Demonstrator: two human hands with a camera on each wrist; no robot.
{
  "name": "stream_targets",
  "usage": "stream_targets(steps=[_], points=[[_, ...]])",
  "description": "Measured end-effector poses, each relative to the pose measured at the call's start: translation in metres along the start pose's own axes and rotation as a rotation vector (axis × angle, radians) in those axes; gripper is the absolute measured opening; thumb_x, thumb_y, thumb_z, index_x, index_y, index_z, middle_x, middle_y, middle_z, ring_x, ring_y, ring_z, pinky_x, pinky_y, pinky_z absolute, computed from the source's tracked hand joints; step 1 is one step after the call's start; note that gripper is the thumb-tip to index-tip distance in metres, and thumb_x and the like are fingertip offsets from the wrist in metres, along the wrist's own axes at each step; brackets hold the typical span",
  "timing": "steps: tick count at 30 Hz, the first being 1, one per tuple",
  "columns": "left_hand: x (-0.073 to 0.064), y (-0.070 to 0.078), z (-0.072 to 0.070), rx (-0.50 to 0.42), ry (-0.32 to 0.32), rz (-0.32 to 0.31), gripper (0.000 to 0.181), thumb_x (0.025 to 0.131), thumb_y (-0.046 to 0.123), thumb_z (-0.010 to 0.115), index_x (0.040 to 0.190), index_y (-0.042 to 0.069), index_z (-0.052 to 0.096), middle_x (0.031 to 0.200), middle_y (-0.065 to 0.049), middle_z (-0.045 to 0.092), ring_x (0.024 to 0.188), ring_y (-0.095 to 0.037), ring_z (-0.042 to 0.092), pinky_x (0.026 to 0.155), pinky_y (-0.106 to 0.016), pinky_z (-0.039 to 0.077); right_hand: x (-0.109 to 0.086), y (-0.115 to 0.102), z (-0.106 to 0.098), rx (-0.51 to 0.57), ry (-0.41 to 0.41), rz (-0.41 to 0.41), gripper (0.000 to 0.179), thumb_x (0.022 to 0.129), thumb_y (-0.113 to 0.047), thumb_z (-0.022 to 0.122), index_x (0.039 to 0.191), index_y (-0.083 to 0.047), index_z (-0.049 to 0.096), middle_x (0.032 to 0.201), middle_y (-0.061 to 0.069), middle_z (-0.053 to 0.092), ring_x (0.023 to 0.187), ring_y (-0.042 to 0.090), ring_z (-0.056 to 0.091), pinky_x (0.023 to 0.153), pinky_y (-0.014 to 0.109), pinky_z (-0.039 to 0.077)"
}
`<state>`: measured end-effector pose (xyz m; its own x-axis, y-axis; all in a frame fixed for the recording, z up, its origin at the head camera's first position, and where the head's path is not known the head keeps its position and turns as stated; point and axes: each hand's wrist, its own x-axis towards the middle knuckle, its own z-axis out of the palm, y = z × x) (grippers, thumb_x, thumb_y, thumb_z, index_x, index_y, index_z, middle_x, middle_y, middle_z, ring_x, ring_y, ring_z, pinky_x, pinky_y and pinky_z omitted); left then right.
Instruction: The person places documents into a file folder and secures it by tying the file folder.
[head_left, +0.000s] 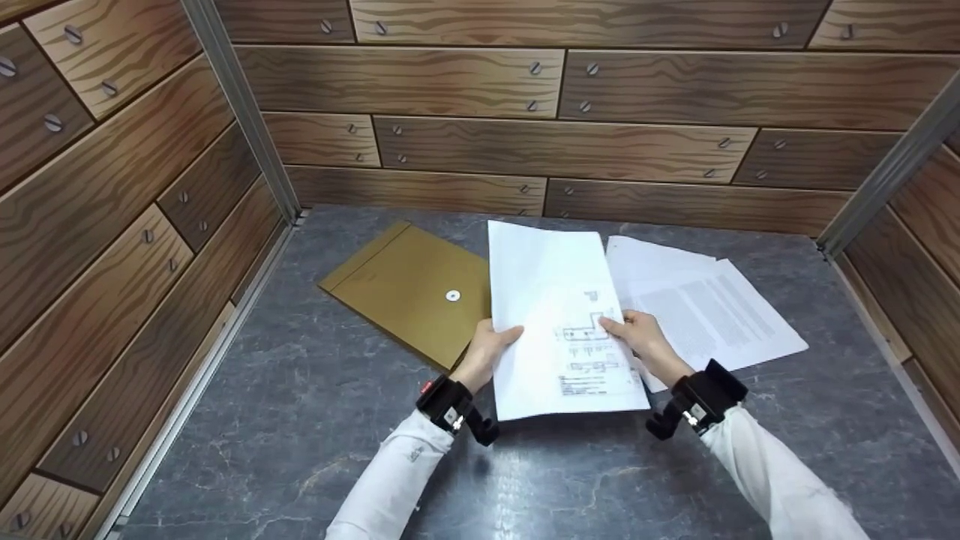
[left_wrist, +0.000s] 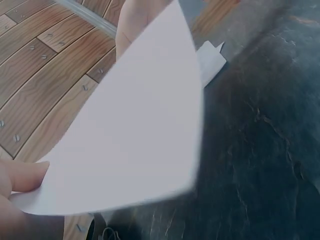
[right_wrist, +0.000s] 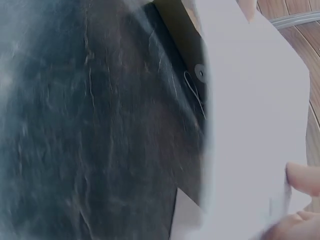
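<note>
Both hands hold up a stack of white paper (head_left: 540, 285) over the table, one hand at each side edge. On its lower right the top sheet carries a printed line drawing and small text. My left hand (head_left: 486, 354) pinches the left edge, thumb on top; the left wrist view shows that thumb (left_wrist: 30, 175) pressed on the paper (left_wrist: 135, 120). At the opposite edge, my right hand (head_left: 651, 346) grips with its thumb over the drawing. In the right wrist view the paper (right_wrist: 255, 100) hides much of what lies behind it.
A brown document envelope (head_left: 405, 281) with a white round button (head_left: 453, 295) lies at the left, partly under the held paper. Loose printed sheets (head_left: 712, 315) overlap on the table at the right. Wood-patterned walls (head_left: 480, 90) enclose the grey table (head_left: 300, 420).
</note>
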<state>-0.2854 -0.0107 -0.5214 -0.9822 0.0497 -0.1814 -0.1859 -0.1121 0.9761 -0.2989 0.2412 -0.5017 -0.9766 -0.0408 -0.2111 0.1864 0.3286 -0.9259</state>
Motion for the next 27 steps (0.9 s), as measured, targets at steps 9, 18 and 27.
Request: stream_targets(steps=[9, 18, 27], points=[[-0.017, -0.008, -0.013, -0.017, -0.033, 0.029, 0.031, 0.083, 0.007, 0.060, 0.108, -0.010, 0.052, 0.085, -0.015, 0.062, 0.076, -0.024, 0.060, 0.071, -0.035, 0.048, 0.024, -0.019, -0.028, -0.139, 0.061, -0.184, 0.052, 0.090, -0.024, 0.055, 0.119, 0.016, 0.038, 0.107, 0.024, 0.048, 0.094, 0.029, 0.052, 0.079, 0.036, 0.047], [-0.033, -0.012, -0.005, -0.013, -0.091, 0.027, 0.023, 0.084, 0.006, 0.058, 0.103, -0.008, 0.058, 0.076, -0.014, 0.064, 0.067, -0.024, 0.063, 0.062, -0.034, 0.051, 0.058, -0.068, -0.033, -0.381, -0.012, -0.412, 0.042, 0.087, -0.028, 0.061, 0.110, 0.007, 0.052, 0.109, 0.022, 0.053, 0.106, 0.034, 0.047, 0.086, 0.042, 0.038], [-0.043, -0.010, 0.008, -0.055, -0.184, 0.053, 0.020, 0.085, 0.005, 0.056, 0.101, -0.006, 0.058, 0.079, -0.015, 0.064, 0.068, -0.026, 0.063, 0.060, -0.037, 0.052, 0.076, -0.093, -0.014, -0.514, -0.221, -0.413, 0.053, 0.083, -0.027, 0.066, 0.123, 0.004, 0.048, 0.121, 0.021, 0.049, 0.115, 0.033, 0.041, 0.095, 0.044, 0.029]])
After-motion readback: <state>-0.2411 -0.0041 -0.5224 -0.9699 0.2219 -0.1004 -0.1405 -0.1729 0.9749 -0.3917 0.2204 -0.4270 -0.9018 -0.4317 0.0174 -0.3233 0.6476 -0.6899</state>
